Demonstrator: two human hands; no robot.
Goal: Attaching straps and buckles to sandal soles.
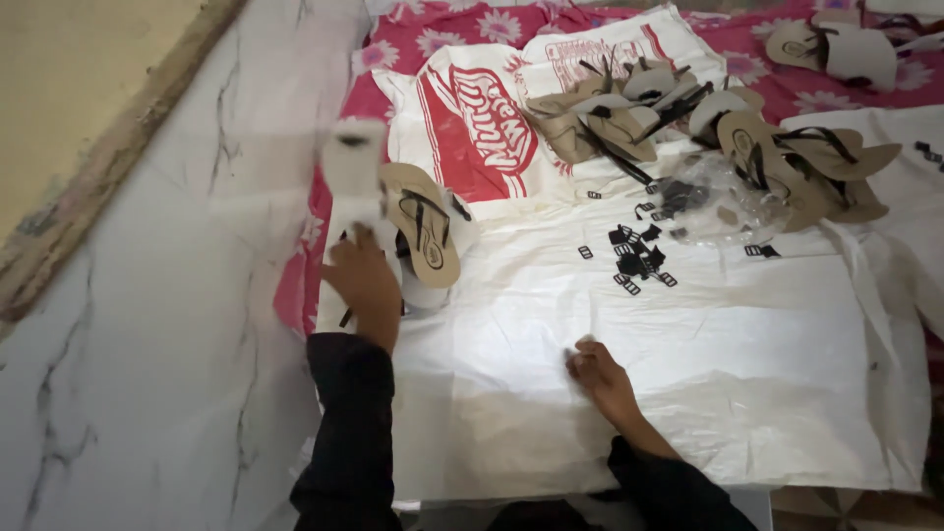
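My left hand (365, 280) is stretched forward and grips a pale sandal (353, 169) by its lower end; the sandal is blurred and stands sole-side towards me. Right beside it lies a tan sandal (423, 224) with black straps, on top of a small stack. My right hand (596, 372) rests on the white sack sheet (688, 334) with its fingers curled shut; whether it pinches something small I cannot tell. Both arms wear dark sleeves.
A pile of tan sandals (629, 113) lies at the back on a red-printed white sack (472, 118). Small black buckles (637, 258) are scattered mid-sheet beside a clear plastic bag (718, 202). A red flowered cloth (442, 34) lies beneath; marble floor (177, 295) is to the left.
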